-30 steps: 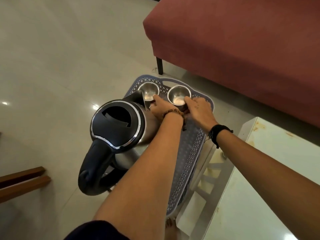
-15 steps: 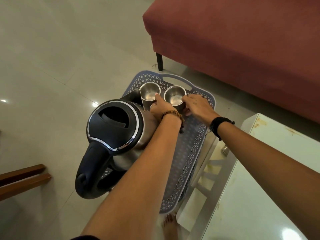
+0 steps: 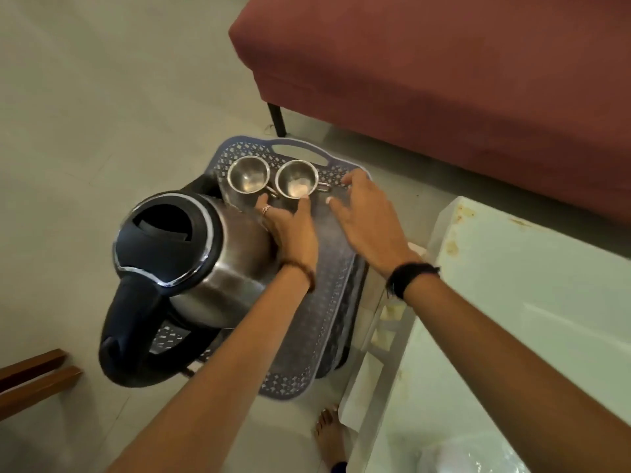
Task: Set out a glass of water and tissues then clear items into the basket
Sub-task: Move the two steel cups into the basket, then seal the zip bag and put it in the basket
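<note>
Two shiny steel cups [image 3: 271, 179] sit upright in the lattice basket [image 3: 336, 291]; both hands' grips open, empty.

Floor [image 3: 102, 97]: pale glossy tiles, filling the left and centre of the frame. Sofa [image 3: 444, 80]: dark red upholstery, upper right, on a thin black leg [image 3: 277, 119]. White surface [image 3: 529, 319] with rust-coloured stains, lower right. Two brown wooden bars [image 3: 30, 373] at the lower left edge. Light dim, even.

Red sofa [image 3: 444, 80] (black-legged), white table [image 3: 532, 319], tiled floor [image 3: 102, 97].
</note>
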The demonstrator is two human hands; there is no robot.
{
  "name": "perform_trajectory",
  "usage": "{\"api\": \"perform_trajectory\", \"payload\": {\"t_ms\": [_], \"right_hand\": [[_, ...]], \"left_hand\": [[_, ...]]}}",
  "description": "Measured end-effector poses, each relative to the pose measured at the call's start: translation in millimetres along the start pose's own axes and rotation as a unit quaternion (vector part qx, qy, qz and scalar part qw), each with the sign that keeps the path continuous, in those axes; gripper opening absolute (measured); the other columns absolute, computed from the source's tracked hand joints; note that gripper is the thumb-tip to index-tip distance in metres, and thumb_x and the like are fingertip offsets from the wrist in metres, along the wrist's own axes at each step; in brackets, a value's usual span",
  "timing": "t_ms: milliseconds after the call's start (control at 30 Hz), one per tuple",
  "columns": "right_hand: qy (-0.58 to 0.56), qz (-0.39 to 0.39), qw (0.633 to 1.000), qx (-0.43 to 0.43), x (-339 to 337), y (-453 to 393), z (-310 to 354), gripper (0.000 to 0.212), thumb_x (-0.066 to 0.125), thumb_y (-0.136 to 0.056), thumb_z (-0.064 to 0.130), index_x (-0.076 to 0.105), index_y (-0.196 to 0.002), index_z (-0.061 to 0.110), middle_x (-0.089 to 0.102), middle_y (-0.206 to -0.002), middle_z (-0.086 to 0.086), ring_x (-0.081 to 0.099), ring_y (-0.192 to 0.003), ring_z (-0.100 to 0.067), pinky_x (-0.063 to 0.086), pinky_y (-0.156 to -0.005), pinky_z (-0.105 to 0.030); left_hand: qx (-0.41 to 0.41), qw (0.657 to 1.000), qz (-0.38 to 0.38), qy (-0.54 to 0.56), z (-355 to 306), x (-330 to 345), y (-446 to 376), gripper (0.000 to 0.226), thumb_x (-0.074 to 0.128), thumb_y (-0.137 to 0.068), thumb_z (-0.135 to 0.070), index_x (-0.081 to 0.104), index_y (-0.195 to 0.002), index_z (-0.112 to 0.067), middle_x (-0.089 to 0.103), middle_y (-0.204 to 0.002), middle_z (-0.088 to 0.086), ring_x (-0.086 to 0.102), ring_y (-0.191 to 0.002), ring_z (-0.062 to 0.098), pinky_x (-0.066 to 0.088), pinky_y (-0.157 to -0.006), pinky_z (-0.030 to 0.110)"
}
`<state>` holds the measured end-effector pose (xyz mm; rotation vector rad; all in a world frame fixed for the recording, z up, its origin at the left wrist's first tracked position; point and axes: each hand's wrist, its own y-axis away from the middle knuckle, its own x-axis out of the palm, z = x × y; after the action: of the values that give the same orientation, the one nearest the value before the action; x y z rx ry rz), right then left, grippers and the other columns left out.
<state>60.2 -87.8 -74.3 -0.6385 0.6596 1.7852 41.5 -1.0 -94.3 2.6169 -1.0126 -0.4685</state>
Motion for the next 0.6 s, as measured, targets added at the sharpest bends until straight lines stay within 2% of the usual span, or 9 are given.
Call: {"api": "perform_trajectory", "payload": {"t_ms": [100, 200, 267, 333, 400, 467, 500, 567, 600], "right_hand": [[-0.071, -0.035, 0.996, -0.031, -14.4, 51.8, -13.7, 0.023, 0.047, -0.095, 0.025, 0.046, -0.117, 0.016, 0.056, -0.117, -0.001, 0.057, -0.087, -0.011, 0.044, -0.073, -0.019], [-0.095, -0.006, 0.995, -0.005, -36.3, 107.1, -46.5, 0.015, 0.048, -0.095, 0.023, 0.051, -0.109, 0.022, 0.058, -0.108, 0.009, 0.056, -0.084, -0.001, 0.046, -0.074, -0.011], [-0.083, 0.015, 0.996, 0.036, -57.2, 154.3, -83.8, 0.017, 0.049, -0.094, 0.018, 0.054, -0.109, 0.024, 0.059, -0.107, 0.012, 0.056, -0.082, 0.001, 0.043, -0.073, -0.008], [-0.052, 0.042, 0.995, 0.078, -78.4, 199.2, -120.4, 0.019, 0.05, -0.094, 0.013, 0.056, -0.108, 0.025, 0.06, -0.109, 0.012, 0.057, -0.082, -0.005, 0.045, -0.076, -0.015], [-0.027, 0.055, 0.991, 0.122, -104.5, 242.3, -154.4, 0.022, 0.051, -0.093, 0.011, 0.056, -0.105, 0.029, 0.061, -0.107, 0.013, 0.059, -0.083, -0.008, 0.045, -0.079, -0.019], [-0.015, 0.059, 0.984, 0.166, -128.2, 281.2, -185.5, 0.025, 0.05, -0.093, 0.009, 0.057, -0.105, 0.029, 0.062, -0.105, 0.013, 0.06, -0.085, -0.009, 0.047, -0.08, -0.022], [-0.012, 0.061, 0.98, 0.188, -136.4, 297.4, -198.9, 0.025, 0.05, -0.093, 0.007, 0.058, -0.106, 0.027, 0.063, -0.105, 0.011, 0.061, -0.085, -0.011, 0.048, -0.08, -0.024], [-0.006, 0.067, 0.973, 0.221, -148.4, 329.7, -224.2, 0.026, 0.049, -0.092, 0.003, 0.058, -0.106, 0.024, 0.064, -0.105, 0.008, 0.062, -0.085, -0.013, 0.05, -0.079, -0.026], [-0.008, 0.072, 0.969, 0.236, -150.1, 343.1, -235.8, 0.027, 0.048, -0.091, 0.001, 0.058, -0.105, 0.022, 0.064, -0.104, 0.006, 0.062, -0.084, -0.014, 0.049, -0.078, -0.026]], "left_hand": [[0.217, 0.967, 0.067, -0.114, 10.1, -17.6, 53.9, 0.061, 0.059, -0.085, -0.012, 0.027, -0.137, -0.009, 0.033, -0.143, 0.01, 0.033, -0.13, 0.013, 0.028, -0.109, 0.02], [0.36, 0.894, 0.165, -0.208, 35.9, -31.1, 115.0, 0.051, 0.055, -0.088, -0.01, 0.035, -0.136, -0.009, 0.036, -0.145, 0.014, 0.028, -0.136, 0.019, 0.019, -0.113, 0.014], [0.38, 0.841, 0.265, -0.279, 66.8, -36.8, 165.5, 0.048, 0.053, -0.088, -0.008, 0.04, -0.134, -0.009, 0.034, -0.147, 0.007, 0.024, -0.14, 0.019, 0.02, -0.114, 0.017], [0.393, 0.784, 0.349, -0.331, 97.9, -44.2, 210.4, 0.044, 0.052, -0.089, -0.012, 0.046, -0.133, -0.012, 0.032, -0.147, -0.001, 0.025, -0.141, 0.018, 0.029, -0.113, 0.025], [0.432, 0.698, 0.414, -0.394, 128.2, -47.8, 251.6, 0.043, 0.05, -0.086, -0.023, 0.052, -0.128, -0.014, 0.041, -0.145, 0.001, 0.035, -0.136, 0.017, 0.039, -0.106, 0.034], [0.453, 0.607, 0.471, -0.454, 154.1, -50.6, 287.1, 0.05, 0.058, -0.079, -0.037, 0.056, -0.125, -0.018, 0.048, -0.141, 0.003, 0.044, -0.131, 0.017, 0.041, -0.104, 0.035], [0.437, 0.575, 0.497, -0.481, 165.0, -51.2, 300.8, 0.056, 0.062, -0.075, -0.044, 0.056, -0.126, -0.02, 0.048, -0.141, 0.003, 0.045, -0.13, 0.017, 0.04, -0.104, 0.034], [0.386, 0.541, 0.528, -0.528, 183.8, -48.7, 327.6, 0.069, 0.06, -0.073, -0.052, 0.048, -0.133, -0.022, 0.037, -0.148, 0.002, 0.036, -0.136, 0.019, 0.031, -0.109, 0.037], [0.363, 0.539, 0.541, -0.534, 195.4, -46.2, 337.7, 0.074, 0.056, -0.077, -0.052, 0.035, -0.141, -0.021, 0.02, -0.155, 0.002, 0.02, -0.142, 0.022, 0.018, -0.114, 0.043]]}}
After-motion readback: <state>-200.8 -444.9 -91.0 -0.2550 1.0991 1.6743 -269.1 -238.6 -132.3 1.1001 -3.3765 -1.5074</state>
